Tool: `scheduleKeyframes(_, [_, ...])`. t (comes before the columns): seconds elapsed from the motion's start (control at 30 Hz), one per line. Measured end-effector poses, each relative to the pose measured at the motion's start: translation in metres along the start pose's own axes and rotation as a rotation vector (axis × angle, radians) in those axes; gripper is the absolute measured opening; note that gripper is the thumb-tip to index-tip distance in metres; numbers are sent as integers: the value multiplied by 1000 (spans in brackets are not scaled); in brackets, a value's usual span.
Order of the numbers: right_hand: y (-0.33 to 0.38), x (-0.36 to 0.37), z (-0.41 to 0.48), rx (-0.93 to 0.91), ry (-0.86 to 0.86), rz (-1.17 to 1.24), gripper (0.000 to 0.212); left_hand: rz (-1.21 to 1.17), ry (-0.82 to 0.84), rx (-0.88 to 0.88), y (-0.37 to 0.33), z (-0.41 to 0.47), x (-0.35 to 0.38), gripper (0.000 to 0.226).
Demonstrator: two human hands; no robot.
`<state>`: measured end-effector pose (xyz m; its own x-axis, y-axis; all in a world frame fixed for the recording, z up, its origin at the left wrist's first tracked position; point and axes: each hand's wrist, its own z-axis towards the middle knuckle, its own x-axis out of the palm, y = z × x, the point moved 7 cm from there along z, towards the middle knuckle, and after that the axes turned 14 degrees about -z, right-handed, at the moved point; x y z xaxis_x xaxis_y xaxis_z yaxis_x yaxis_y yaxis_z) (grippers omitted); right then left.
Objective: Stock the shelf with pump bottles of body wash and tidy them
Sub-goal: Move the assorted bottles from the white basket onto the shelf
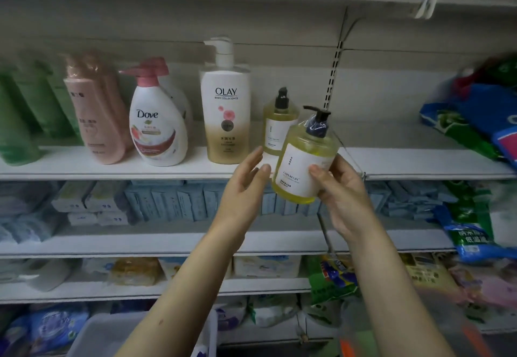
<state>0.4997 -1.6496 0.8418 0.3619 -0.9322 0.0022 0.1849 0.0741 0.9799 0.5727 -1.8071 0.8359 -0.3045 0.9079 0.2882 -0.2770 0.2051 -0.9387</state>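
Observation:
My right hand (340, 188) grips a round yellow pump bottle (302, 161) with a white label and black pump, tilted right, in front of the shelf edge (112, 173). Just left of that bottle my left hand (246, 180) is held open with straight fingers; I cannot tell whether it touches it. On the shelf behind stands a matching yellow bottle (278, 124). Left of it stand a white and gold Olay bottle (226, 110), a white Dove bottle (156, 124) with a pink pump, a pink bottle (98, 113) and green bottles (22, 121).
Blue and green bags (475, 121) lie on the shelf's right end, with bare shelf (391, 144) between them and the yellow bottles. Lower shelves hold blue boxes (173, 200) and packets. A white bin (112, 334) sits below my arms.

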Motion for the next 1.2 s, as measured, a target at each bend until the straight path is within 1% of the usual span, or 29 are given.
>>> scheduleKeyframes(0.07, [-2,-2,21,-13,18,-30,71,10,-9,19,3,14,1,40])
scheduleKeyframes(0.1, [-4,-3,31,-16,20,-47,66,14,-12,23,5,20,3,40])
scheduleKeyframes(0.17, [-9,-1,49,-24,33,-79,64,17,-15,25,11,32,6,40])
scheduleKeyframes(0.37, [-27,6,82,-38,84,-132,67,10,-13,16,28,59,7,42])
scheduleKeyframes(0.5, [-34,10,93,-56,113,-174,59,14,-14,-16,40,70,3,59])
scheduleKeyframes(0.57, [-34,11,98,-66,132,-218,61,7,-15,-16,41,74,3,59])
scheduleKeyframes(0.67, [-34,11,103,-66,164,-289,74,1,-11,4,39,79,3,55])
scheduleKeyframes(0.73, [-36,12,103,-56,172,-316,80,2,-4,0,41,83,3,56])
scheduleKeyframes(0.87, [-38,14,107,-73,192,-327,70,11,34,-16,43,87,5,69])
scheduleKeyframes(0.93, [-37,14,111,-81,212,-335,67,7,44,-32,43,91,8,64])
scheduleKeyframes(1.0, [-37,14,117,-78,231,-336,70,17,62,-35,41,96,12,64])
scheduleKeyframes(1.1, [-40,11,130,-63,253,-353,79,33,92,-35,43,104,19,64])
scheduleKeyframes(1.2, [-42,7,142,-63,253,-414,80,37,101,-45,42,113,24,63])
